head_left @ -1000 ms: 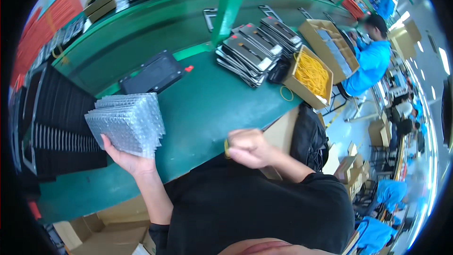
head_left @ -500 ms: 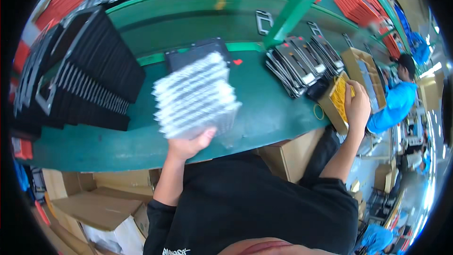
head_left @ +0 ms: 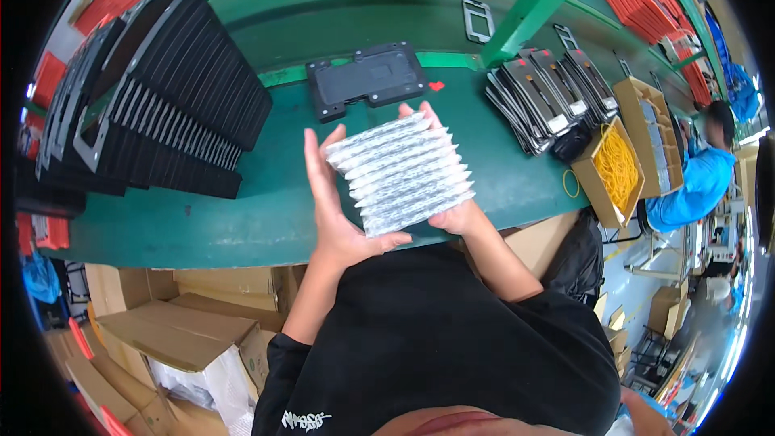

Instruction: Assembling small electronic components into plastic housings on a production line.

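Above near part of bench (head_left: 210, 234), held bubble-wrap stack (head_left: 404, 173) between left hand (head_left: 343, 234) and right hand (head_left: 458, 218); already gathered, not yet set down; could not tell if bound.

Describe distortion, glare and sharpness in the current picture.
Head view: fisheye bows the green bench's front edge and blackens the corners; bright lights streak along the right rim; the bubble-wrap bundle's layers stay distinguishable.
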